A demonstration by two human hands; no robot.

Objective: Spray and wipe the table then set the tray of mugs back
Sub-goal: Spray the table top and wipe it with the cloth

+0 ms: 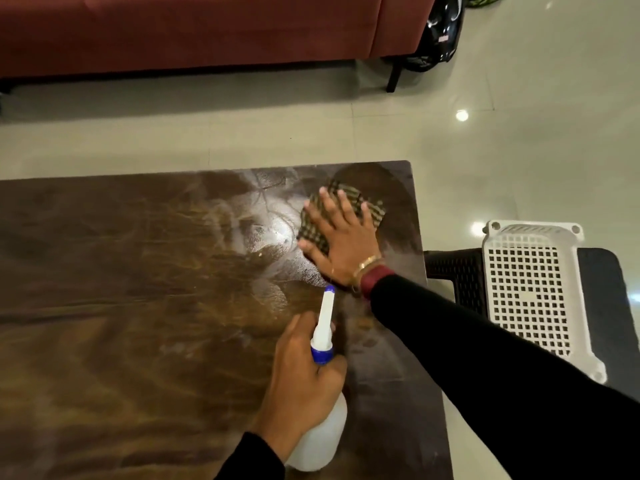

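Left hand [304, 372] gripping spray bottle [320, 441]; checked cloth [341, 216] under right fingers [332, 209]

The right hand [341, 242] presses a checked cloth [375, 211] flat on the wet counter [121, 306]; the left hand [303, 379] grips a spray bottle [323, 434].

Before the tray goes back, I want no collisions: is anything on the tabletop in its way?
Yes. The right hand presses a checked cloth near the table's far right corner, and the left hand holds the spray bottle over its near side. No mugs are visible.
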